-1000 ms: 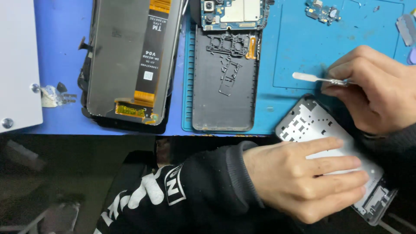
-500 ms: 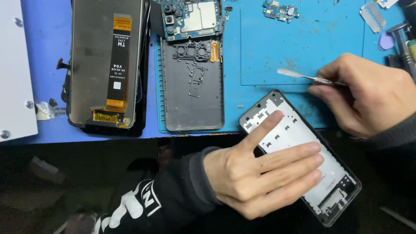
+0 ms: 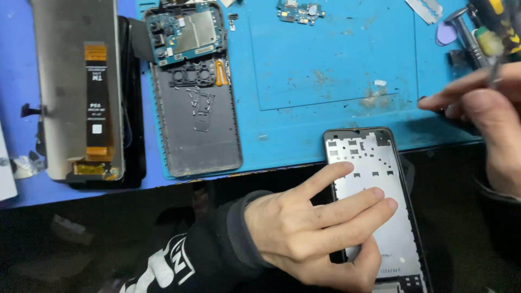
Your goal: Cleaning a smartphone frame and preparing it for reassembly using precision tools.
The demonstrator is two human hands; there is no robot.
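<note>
My left hand [image 3: 320, 228] grips a phone's silver middle frame [image 3: 374, 173], fingers spread across its face and thumb under its lower edge. The frame lies lengthwise over the near edge of the blue work mat [image 3: 325, 70]. My right hand [image 3: 483, 114] hovers at the right edge, up and to the right of the frame and apart from it. Its fingers are pinched on a thin metal tool [image 3: 494, 73], which is blurred.
A grey back cover [image 3: 198, 130] with a circuit board [image 3: 187, 35] at its top lies left of centre. A display panel [image 3: 81, 92] with an orange flex cable lies face down at far left. A small board [image 3: 298, 11], a razor blade [image 3: 426, 8], a purple pick [image 3: 446, 33] and screwdrivers [image 3: 488, 30] sit along the back.
The frame has turned from slanted to nearly upright under my left hand. My right hand has drawn away to the right with its tool. The view has shifted to the right.
</note>
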